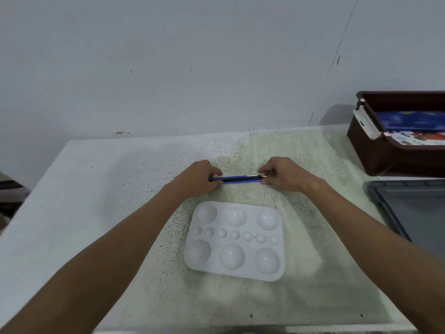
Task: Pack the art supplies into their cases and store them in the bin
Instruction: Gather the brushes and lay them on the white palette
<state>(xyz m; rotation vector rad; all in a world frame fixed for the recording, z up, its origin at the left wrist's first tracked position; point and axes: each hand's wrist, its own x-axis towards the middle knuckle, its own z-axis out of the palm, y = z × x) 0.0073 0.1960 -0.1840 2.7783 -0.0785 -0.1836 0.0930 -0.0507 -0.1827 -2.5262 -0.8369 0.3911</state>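
paintbrushes (237,178): small bundle, blue and black handles, lying level just above the speckled tabletop (120,201), beyond the palette. left hand (201,178) curls around the handle ends; right hand (280,175) pinches the ferrule and bristle ends. held from both ends, probably to square the brushes into one bundle before casing.

paint palette (234,239): white plastic, wells up, flat on the table near the person, untouched, not yet packed.

storage bin (385,155): brown, white latch, far right, well apart from the hands; already holds printed boxes (416,131).

grey lid or tray (414,210): right edge, partly cropped; cannot tell which.
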